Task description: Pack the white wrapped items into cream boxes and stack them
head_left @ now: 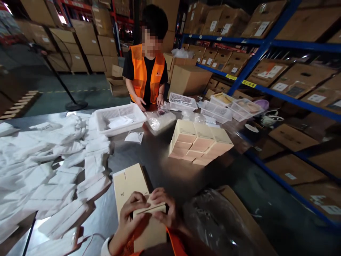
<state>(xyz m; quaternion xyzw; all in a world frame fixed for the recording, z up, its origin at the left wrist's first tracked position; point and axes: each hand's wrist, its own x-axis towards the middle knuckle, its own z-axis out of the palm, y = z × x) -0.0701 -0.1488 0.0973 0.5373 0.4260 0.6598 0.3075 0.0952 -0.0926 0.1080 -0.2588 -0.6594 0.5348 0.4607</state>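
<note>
Near the surface's (160, 170) edge, both hands, left hand (131, 213) and right hand (165, 209), pinch a small tan box (149, 227) closed at its top flap, steadied over flat cartons (128, 185); finished boxes (199, 142) stack beyond.

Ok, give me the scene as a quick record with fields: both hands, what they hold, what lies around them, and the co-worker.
left hand: left hand grips the small tan box at its top edge
right hand: right hand pinches the same box's flap
under the box: flat tan carton lying on the dark table
left of table: white packets spread in a heap
centre: stack of tan boxes
far side: co-worker in an orange vest, hands at clear bags, beside a white basket
</note>
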